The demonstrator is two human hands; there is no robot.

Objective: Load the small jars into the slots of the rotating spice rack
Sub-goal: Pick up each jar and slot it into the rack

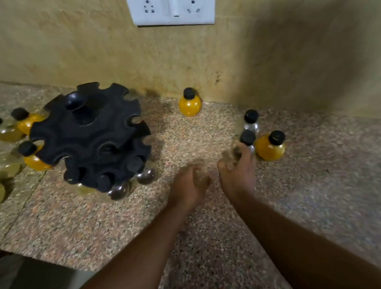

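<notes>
Granite desk (219, 247), shut in at the back by a tan wall (81, 50). Front edge stepped, cutting inward below and in front of the spice rack (87, 136). Widest bare stretch of stone lies right of the rack, up to a far cluster of jars, with both forearms reaching across it.

Rack black, with two tiers of open-sided slots round the rim. Stands toward the desk's rear left, near the wall. Long axis along the central post, upright, knob on top, looking tipped up and left through the wide lens. Front slots of the lower tier filled: three black caps, with racked clear jars (119, 190) hanging beneath.

Left of the rack: two orange jars (36, 161) just beside its rim, and pale yellow jars (3, 165) farther out, all cap-up. Right of the rack, by the wall: a lone orange jar (190, 105). Farther right: a rear clear jar (251, 120), a nearer clear jar (247, 137) and a right orange jar (270, 150) just beside it, all upright.

Left hand (188, 182), right of the rack over bare stone: grip loosely curled, nothing seen in it. Right hand (237, 172): grip curled at the nearer clear jar, blurred; cannot tell whether clamped on it.

High on the wall, right of the rack: a white socket plate (171, 4) with two sockets and two switches.
</notes>
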